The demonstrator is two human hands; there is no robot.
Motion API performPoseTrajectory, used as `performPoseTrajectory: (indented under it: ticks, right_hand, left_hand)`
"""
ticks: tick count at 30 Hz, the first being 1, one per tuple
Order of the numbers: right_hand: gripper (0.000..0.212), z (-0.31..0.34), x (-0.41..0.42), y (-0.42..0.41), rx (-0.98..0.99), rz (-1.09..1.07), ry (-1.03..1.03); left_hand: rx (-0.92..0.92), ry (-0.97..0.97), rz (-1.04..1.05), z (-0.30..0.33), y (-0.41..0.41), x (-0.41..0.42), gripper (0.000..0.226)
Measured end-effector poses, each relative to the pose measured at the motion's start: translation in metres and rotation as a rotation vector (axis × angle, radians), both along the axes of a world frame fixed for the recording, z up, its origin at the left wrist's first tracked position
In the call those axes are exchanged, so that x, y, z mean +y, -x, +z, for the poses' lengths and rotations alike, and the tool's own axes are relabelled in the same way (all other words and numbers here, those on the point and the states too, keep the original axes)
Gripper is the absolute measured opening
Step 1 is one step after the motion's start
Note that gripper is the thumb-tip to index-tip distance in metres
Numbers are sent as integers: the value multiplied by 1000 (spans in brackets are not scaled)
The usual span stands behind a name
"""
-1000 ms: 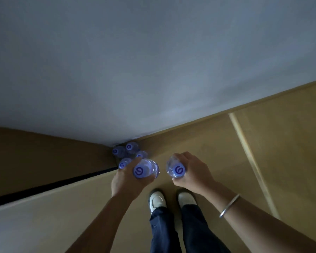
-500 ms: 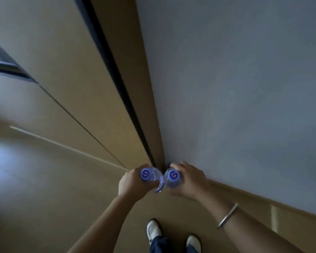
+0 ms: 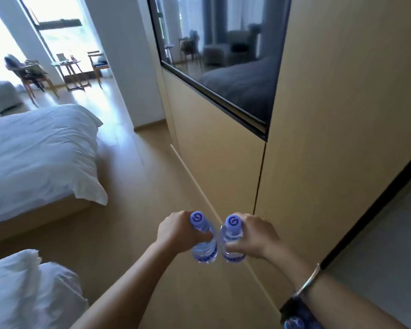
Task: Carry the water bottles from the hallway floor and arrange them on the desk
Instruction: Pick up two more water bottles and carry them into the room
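I hold one water bottle in each hand, caps up so nothing leaks. My left hand [image 3: 180, 231] wraps the left bottle [image 3: 203, 243]; my right hand [image 3: 253, 236] wraps the right bottle [image 3: 231, 241]. Both sit at 6 o'clock, close together, possibly touching. More bottles [image 3: 299, 319] seem tucked under my right arm, though blur hides detail. The wooden wall [image 3: 223, 162] runs along 3 o'clock, the bed [image 3: 38, 148] at 9 o'clock. Open floor [image 3: 138, 176] leads toward a table [image 3: 68, 65] at 11 o'clock.
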State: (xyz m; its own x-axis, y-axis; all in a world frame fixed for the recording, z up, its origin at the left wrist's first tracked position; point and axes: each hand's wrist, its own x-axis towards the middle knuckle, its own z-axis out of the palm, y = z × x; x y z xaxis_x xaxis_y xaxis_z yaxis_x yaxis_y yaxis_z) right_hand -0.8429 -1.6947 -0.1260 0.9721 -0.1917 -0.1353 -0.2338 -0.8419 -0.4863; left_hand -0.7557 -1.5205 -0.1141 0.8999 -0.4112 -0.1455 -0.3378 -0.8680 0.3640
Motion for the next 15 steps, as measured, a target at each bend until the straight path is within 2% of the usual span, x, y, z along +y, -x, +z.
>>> performPoseTrajectory:
  ticks: [7, 15]
  right_hand:
    - [45, 43, 59, -116, -56, 175, 36]
    - [34, 63, 104, -213, -71, 245, -38]
  left_hand:
    - [-113, 12, 171, 43, -84, 72, 35]
    - [-118, 21, 298, 59, -155, 131, 39]
